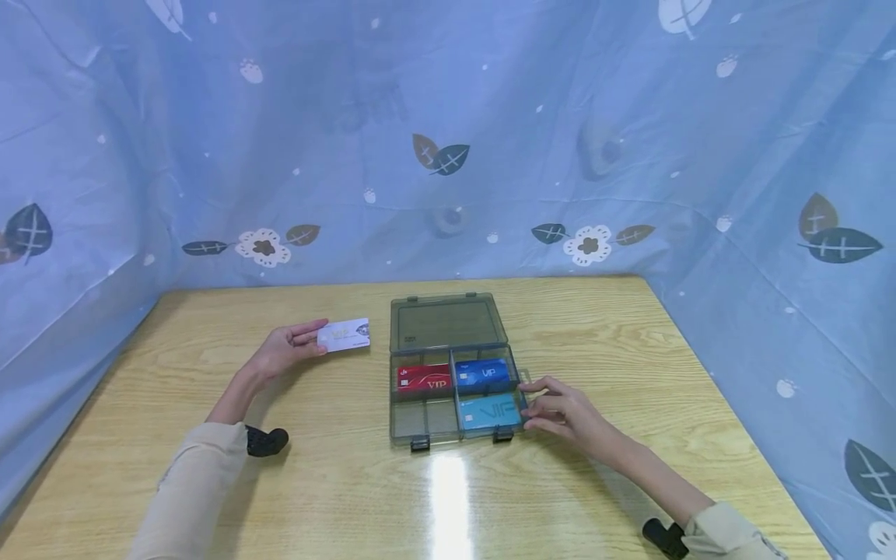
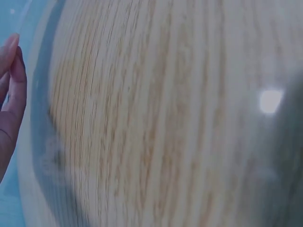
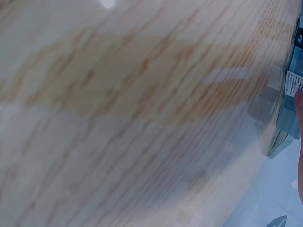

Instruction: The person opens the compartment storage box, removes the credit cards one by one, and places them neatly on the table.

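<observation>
My left hand (image 1: 283, 351) pinches a white VIP card (image 1: 343, 335) by its left end, above the table to the left of a clear grey plastic box (image 1: 442, 442). The lid (image 1: 448, 323) lies flipped back. Inside, a red VIP card (image 1: 424, 378) sits in the back left compartment, a dark blue VIP card (image 1: 483, 373) in the back right and a light blue card (image 1: 488, 412) in the front right. Against the box's right wall rests my right hand (image 1: 570, 416), fingertips touching it. In the right wrist view a finger (image 3: 300, 106) meets a white label (image 3: 292, 84) on the box.
A wooden table (image 1: 336, 482) carries everything. Blue patterned cloth (image 1: 490, 194) hangs behind it and along both sides. Two black latches (image 1: 420, 443) stick out from the box's front edge. Black wrist devices (image 1: 266, 442) sit at both cuffs.
</observation>
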A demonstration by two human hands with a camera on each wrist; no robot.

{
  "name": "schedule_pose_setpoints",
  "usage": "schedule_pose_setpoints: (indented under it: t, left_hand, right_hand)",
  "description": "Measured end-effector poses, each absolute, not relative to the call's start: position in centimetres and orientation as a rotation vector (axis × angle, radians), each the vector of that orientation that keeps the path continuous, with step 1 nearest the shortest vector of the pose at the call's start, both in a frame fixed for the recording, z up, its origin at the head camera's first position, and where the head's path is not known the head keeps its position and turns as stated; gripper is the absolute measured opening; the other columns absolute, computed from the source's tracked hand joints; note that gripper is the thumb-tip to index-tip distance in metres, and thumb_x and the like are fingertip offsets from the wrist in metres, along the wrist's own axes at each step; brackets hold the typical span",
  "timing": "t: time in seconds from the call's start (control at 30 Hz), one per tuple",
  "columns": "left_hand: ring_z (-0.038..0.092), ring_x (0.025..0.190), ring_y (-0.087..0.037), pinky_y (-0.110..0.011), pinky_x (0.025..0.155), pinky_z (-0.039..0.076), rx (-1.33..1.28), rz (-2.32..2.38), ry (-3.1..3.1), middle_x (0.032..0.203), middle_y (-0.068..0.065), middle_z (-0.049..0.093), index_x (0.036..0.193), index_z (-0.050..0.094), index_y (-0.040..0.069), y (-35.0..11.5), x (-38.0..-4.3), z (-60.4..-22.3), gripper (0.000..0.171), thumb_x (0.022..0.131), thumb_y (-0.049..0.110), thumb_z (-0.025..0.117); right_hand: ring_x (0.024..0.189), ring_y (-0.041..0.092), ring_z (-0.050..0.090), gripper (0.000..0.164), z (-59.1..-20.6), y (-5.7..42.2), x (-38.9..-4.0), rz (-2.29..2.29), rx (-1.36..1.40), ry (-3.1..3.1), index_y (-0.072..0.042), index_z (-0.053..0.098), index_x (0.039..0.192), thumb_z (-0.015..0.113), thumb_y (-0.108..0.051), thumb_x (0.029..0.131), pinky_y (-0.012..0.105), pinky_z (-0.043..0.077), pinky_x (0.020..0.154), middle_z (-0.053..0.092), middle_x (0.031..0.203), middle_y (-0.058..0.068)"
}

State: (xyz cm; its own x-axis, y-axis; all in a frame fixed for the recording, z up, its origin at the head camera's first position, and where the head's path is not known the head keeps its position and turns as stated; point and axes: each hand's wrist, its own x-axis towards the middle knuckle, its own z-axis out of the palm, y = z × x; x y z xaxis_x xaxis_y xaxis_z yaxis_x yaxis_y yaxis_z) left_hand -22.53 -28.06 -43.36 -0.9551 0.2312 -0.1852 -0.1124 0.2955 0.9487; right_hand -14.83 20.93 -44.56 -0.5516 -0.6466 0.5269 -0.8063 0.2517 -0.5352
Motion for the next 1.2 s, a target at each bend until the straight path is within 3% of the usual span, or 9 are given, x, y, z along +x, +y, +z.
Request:
schedule_pose_setpoints:
  t: [0.17, 0.27, 0.53, 0.7, 0.83, 1.0, 1.2]
  left_hand:
    - [0.038, 0.131, -0.031, -0.011, 0.084, 0.046, 0.095, 1.686, 2.305, 0.145, -0.027, 0.035, 0.145, 0.033, -0.007, -28.2, -22.5, -43.6, 0.06, 0.093, 0.005, 0.062]
    - [0.034, 0.132, -0.037, -0.011, 0.084, 0.046, 0.093, 1.667, 2.327, 0.145, -0.027, 0.034, 0.145, 0.033, -0.007, -28.3, -22.5, -43.7, 0.06, 0.093, 0.005, 0.061]
    - [0.043, 0.128, -0.034, -0.012, 0.082, 0.047, 0.058, 1.611, 2.384, 0.143, -0.026, 0.039, 0.144, 0.036, -0.005, -28.0, -22.7, -44.0, 0.058, 0.093, 0.007, 0.062]
    - [0.057, 0.112, -0.015, -0.013, 0.078, 0.049, 0.032, 1.553, 2.429, 0.14, -0.025, 0.044, 0.143, 0.039, -0.003, -27.7, -22.9, -44.0, 0.058, 0.092, 0.008, 0.064]
    - [0.059, 0.096, -0.002, -0.013, 0.075, 0.05, 0.039, 1.548, 2.445, 0.138, -0.026, 0.047, 0.141, 0.041, -0.005, -27.5, -23.1, -44.0, 0.057, 0.091, 0.007, 0.065]
    - [0.058, 0.098, -0.011, -0.013, 0.073, 0.049, 0.117, 1.479, 2.523, 0.136, -0.028, 0.049, 0.138, 0.044, -0.008, -27.3, -23.3, -43.8, 0.054, 0.09, 0.006, 0.066]
    - [0.051, 0.084, -0.019, -0.017, 0.064, 0.044, 0.25, 1.334, 2.672, 0.106, -0.023, 0.059, 0.13, 0.051, -0.012, -27.1, -23.6, -43.9, 0.048, 0.086, -0.001, 0.068]
  right_hand:
    - [0.081, 0.024, 0.07, 0.013, -44.4, 20.7, -14.9, 1.2, 1.373, -2.34, -0.005, 0.071, 0.086, 0.075, 0.003, 0.077, 0.019, 0.054, 0.073, 0.056, 0.111, 0.023]
    - [0.082, 0.023, 0.07, 0.003, -44.4, 20.6, -14.9, 1.201, 1.375, -2.358, -0.005, 0.07, 0.085, 0.072, -0.005, 0.082, 0.019, 0.054, 0.073, 0.056, 0.111, 0.023]
    - [0.081, 0.023, 0.07, 0.009, -44.4, 20.6, -15.0, 1.197, 1.38, -2.356, -0.005, 0.07, 0.085, 0.073, 0.001, 0.079, 0.019, 0.054, 0.073, 0.056, 0.11, 0.023]
    - [0.082, 0.023, 0.07, 0.004, -44.4, 20.6, -14.9, 1.189, 1.378, -2.353, -0.004, 0.07, 0.085, 0.071, -0.007, 0.083, 0.017, 0.054, 0.073, 0.056, 0.109, 0.022]
    - [0.082, 0.022, 0.07, 0.003, -44.4, 20.7, -14.9, 1.191, 1.37, -2.358, -0.004, 0.07, 0.085, 0.072, -0.006, 0.083, 0.017, 0.053, 0.073, 0.056, 0.109, 0.022]
    - [0.081, 0.023, 0.07, 0.009, -44.5, 20.8, -14.8, 1.193, 1.357, -2.368, -0.004, 0.071, 0.085, 0.074, 0.0, 0.079, 0.017, 0.054, 0.073, 0.056, 0.11, 0.022]
    - [0.081, 0.022, 0.07, 0.016, -44.5, 20.8, -14.7, 1.176, 1.352, -2.369, -0.006, 0.071, 0.086, 0.075, 0.006, 0.075, 0.017, 0.053, 0.073, 0.056, 0.11, 0.021]
